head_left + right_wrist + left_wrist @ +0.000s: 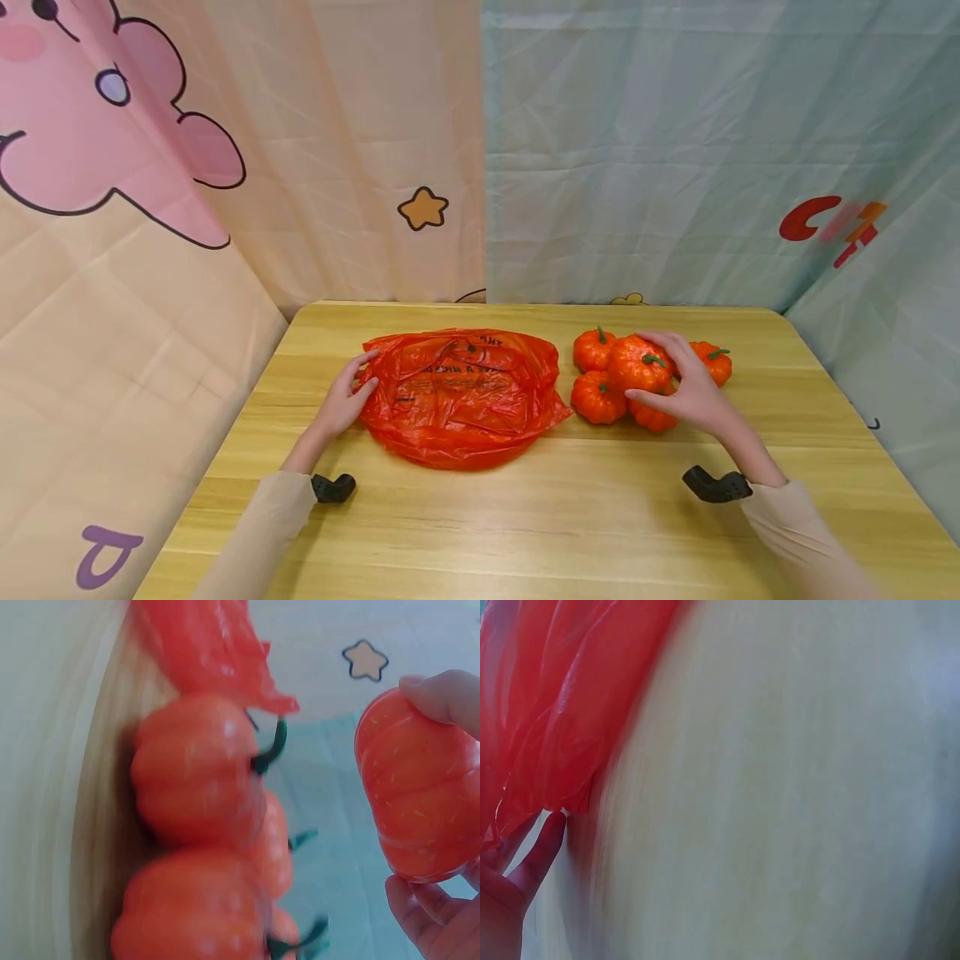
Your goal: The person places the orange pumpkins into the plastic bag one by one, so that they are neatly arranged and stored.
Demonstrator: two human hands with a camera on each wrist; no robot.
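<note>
My right hand (697, 392) grips a small orange pumpkin (637, 364) between thumb and fingers, lifted over the other pumpkins. The right wrist view shows this held pumpkin (420, 787) with the thumb on one side and fingers on the other. Several more pumpkins with green stems stand close around it, among them a back-left pumpkin (592, 350) and a front-left pumpkin (598, 402). My left hand (343, 402) touches the left edge of a thin red plastic bag (457, 396), thumb extended and fingers apart. The bag lies spread on the table, dark print showing through.
The wooden table (480, 533) reaches back to a fabric curtain (645, 150) with cartoon prints. Black devices sit at both wrists, the left device (333, 488) and the right device (716, 485).
</note>
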